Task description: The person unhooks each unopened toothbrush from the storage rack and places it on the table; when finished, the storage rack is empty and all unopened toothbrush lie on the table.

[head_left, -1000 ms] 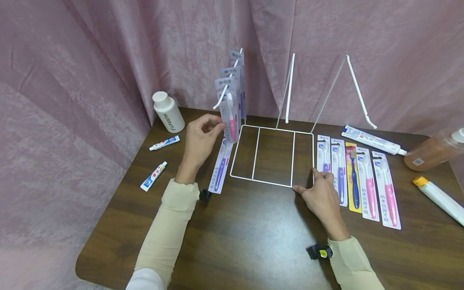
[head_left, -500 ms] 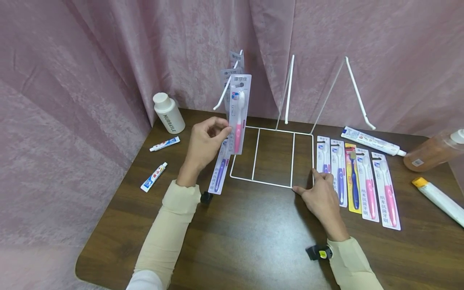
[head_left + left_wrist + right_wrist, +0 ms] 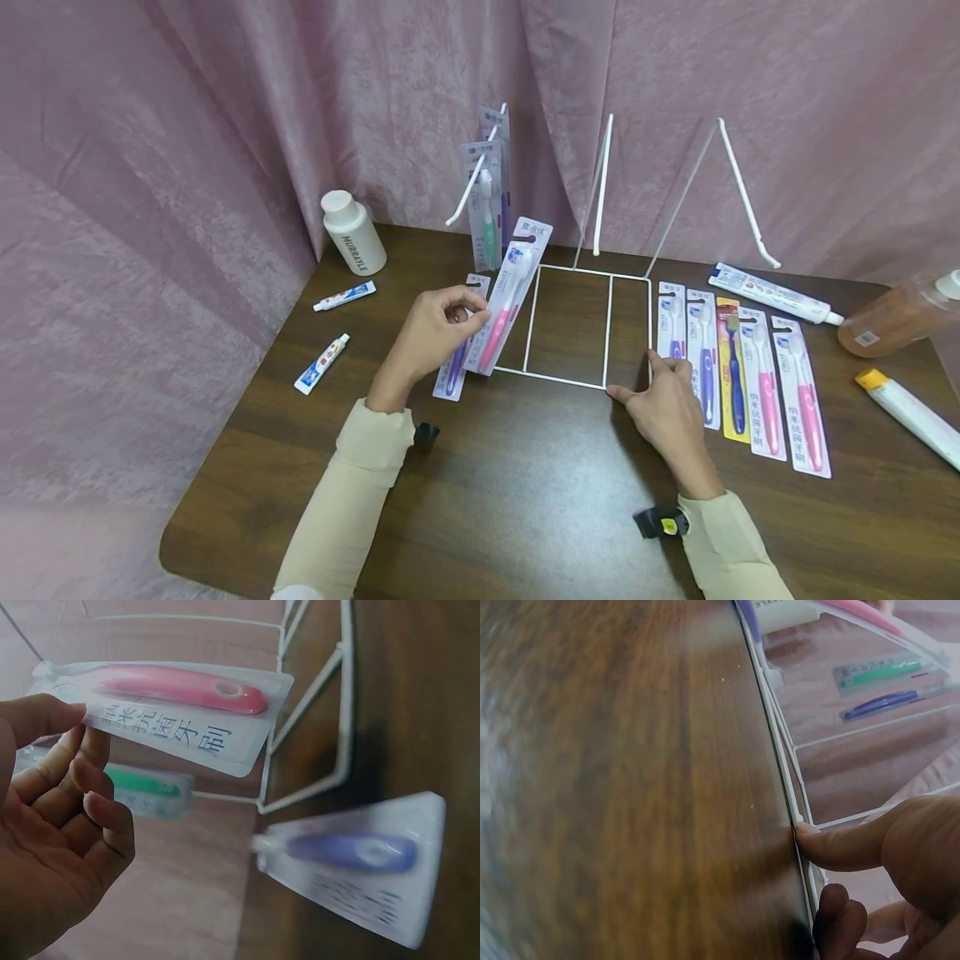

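My left hand pinches a packaged pink toothbrush by the edge of its card, thumb against fingers. The pack tilts over the left side of the white wire rack. Beneath it, a packaged purple toothbrush lies on the table, partly covered. A green toothbrush pack hangs on the rack's left hook, another pack behind it. At the rack's front right corner, my right hand holds the base, with the thumb on the front wire.
Several packaged toothbrushes, one on a yellow card, lie in a row right of the rack. Toothpaste tubes and an amber bottle are farther right. A white bottle and two small tubes are at left.
The pink toothbrush pack has come off the front of the left hook. My left hand has brought it down and toward me, tilting it. The right hand stays at the rack's corner.
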`<state>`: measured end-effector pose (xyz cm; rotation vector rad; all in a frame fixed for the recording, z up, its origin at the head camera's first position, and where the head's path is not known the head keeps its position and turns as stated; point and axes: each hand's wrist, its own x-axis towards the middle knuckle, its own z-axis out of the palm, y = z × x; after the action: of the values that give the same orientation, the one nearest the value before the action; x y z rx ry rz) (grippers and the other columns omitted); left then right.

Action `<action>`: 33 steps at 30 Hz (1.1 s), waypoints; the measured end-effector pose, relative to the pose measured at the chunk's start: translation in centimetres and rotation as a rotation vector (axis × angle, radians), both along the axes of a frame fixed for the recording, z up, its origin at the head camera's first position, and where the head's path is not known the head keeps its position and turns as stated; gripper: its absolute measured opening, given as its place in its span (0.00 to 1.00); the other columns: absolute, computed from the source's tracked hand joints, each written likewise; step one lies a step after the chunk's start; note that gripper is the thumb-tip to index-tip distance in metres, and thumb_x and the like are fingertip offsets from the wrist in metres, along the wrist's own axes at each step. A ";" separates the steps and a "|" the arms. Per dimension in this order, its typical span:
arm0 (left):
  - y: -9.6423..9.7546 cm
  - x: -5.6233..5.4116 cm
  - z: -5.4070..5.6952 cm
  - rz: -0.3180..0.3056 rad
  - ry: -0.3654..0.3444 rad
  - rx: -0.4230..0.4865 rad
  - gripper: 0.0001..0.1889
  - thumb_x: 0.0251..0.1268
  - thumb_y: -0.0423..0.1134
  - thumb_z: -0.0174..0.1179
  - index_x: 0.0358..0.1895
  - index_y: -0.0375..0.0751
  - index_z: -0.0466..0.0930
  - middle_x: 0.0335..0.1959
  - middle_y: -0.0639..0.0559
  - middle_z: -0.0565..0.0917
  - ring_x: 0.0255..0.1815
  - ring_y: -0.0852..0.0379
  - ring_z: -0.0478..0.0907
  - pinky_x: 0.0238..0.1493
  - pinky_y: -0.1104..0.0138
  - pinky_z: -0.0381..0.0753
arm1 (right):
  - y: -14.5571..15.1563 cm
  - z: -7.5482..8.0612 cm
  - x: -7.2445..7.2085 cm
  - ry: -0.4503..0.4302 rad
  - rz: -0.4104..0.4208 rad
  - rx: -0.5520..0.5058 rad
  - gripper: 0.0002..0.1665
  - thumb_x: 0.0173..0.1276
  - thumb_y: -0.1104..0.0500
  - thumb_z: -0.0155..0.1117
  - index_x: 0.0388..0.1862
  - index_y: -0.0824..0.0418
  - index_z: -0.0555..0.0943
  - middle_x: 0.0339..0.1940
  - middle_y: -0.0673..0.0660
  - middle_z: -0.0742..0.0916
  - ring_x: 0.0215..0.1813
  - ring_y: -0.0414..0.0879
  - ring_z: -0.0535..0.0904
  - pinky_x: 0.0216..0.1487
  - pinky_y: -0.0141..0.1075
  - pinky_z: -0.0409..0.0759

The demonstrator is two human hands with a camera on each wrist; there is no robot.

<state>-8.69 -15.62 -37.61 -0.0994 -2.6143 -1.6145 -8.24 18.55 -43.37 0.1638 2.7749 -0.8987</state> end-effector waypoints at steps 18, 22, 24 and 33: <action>-5.4 2.8 -4.6 0.066 -0.128 0.043 0.06 0.79 0.31 0.68 0.48 0.30 0.91 0.43 0.40 0.92 0.41 0.57 0.84 0.47 0.73 0.82 | -0.1 0.0 -0.2 -0.034 0.020 0.018 0.63 0.75 0.45 0.81 0.92 0.75 0.58 0.82 0.84 0.66 0.58 0.72 0.78 0.54 0.63 0.82; -6.2 2.5 -5.0 0.095 -0.151 0.054 0.07 0.80 0.31 0.67 0.49 0.29 0.91 0.45 0.36 0.93 0.41 0.59 0.84 0.48 0.73 0.82 | 0.0 0.1 -0.2 -0.038 0.019 0.020 0.63 0.75 0.45 0.81 0.92 0.75 0.59 0.82 0.84 0.66 0.58 0.73 0.78 0.55 0.64 0.82; -6.5 2.2 -5.2 0.111 -0.171 0.058 0.08 0.80 0.32 0.66 0.50 0.28 0.91 0.47 0.36 0.94 0.42 0.62 0.85 0.49 0.73 0.82 | 0.0 0.1 -0.2 -0.038 0.018 0.022 0.62 0.75 0.45 0.81 0.92 0.75 0.59 0.81 0.84 0.66 0.58 0.74 0.78 0.55 0.64 0.82; -7.9 0.8 -6.0 0.140 -0.236 0.061 0.12 0.80 0.36 0.66 0.50 0.27 0.91 0.43 0.44 0.94 0.43 0.57 0.84 0.49 0.68 0.80 | -0.1 0.0 -0.2 -0.036 0.013 0.017 0.62 0.76 0.46 0.80 0.92 0.75 0.59 0.82 0.84 0.67 0.59 0.73 0.78 0.56 0.64 0.81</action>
<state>-7.93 -23.50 -43.61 0.2885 -2.6626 -1.7514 -8.45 18.44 -43.34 0.1625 2.7476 -0.8601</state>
